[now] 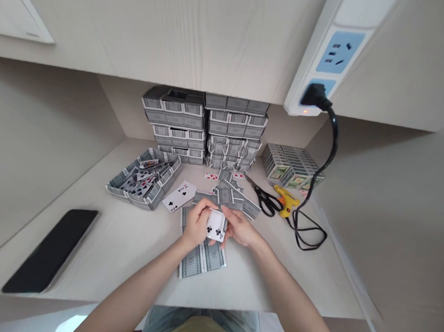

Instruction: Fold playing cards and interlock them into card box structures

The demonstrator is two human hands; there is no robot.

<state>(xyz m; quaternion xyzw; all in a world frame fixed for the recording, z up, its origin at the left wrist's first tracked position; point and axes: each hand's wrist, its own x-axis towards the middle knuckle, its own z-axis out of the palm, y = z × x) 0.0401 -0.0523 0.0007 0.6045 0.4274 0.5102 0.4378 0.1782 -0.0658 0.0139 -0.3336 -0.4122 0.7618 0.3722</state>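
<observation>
Between my two hands is a playing card, a four of clubs, its face toward me and one edge folded over. My left hand grips the card's left side, while the fingers of my right hand pinch its right side. Below my hands lies a panel of joined grey-patterned cards, partly covered by them. Just beyond them is a loose pile of folded grey-backed cards. A two of clubs lies face up to the left of the pile.
A card-built tray holds loose cards at left. Stacked card-built boxes stand behind, with boxed decks at right. Scissors, a yellow glue gun and its cable lie right; a black phone lies left. A power strip hangs above.
</observation>
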